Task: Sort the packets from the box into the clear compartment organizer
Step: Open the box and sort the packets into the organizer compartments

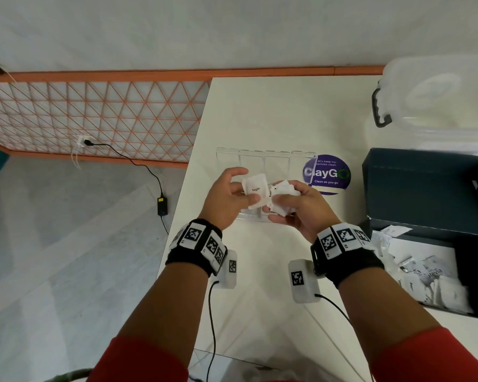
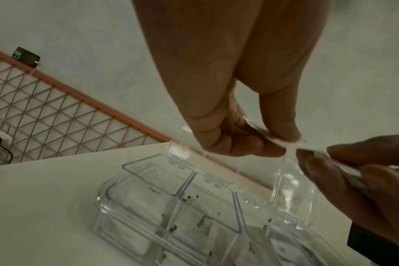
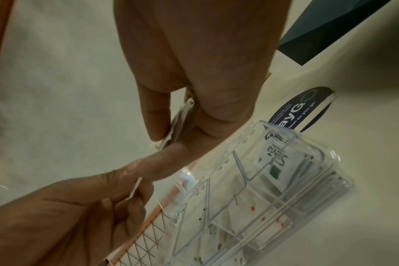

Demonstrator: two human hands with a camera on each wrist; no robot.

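Observation:
Above the clear compartment organizer (image 1: 265, 161), my left hand (image 1: 242, 190) pinches one white packet labelled Sugar (image 1: 255, 193) between thumb and fingers. Beside it, my right hand (image 1: 280, 206) grips a small bunch of white packets (image 1: 284, 193). The two hands nearly touch. In the left wrist view the left hand (image 2: 277, 141) pinches the packet's edge (image 2: 257, 128) over the organizer (image 2: 171, 207), whose lids stand up. The right wrist view shows the right hand (image 3: 169, 140) pinching its packets (image 3: 182, 118), and a Stevia packet (image 3: 276, 158) lying in an end compartment of the organizer (image 3: 319, 180).
A dark box (image 1: 425, 188) stands open at the right, with several white packets (image 1: 425, 274) in its lower half. A clear lidded tub (image 1: 439, 97) sits at the back right. A purple ClayGo sticker (image 1: 326, 173) lies beside the organizer. The table's left edge (image 1: 188, 172) drops to the floor.

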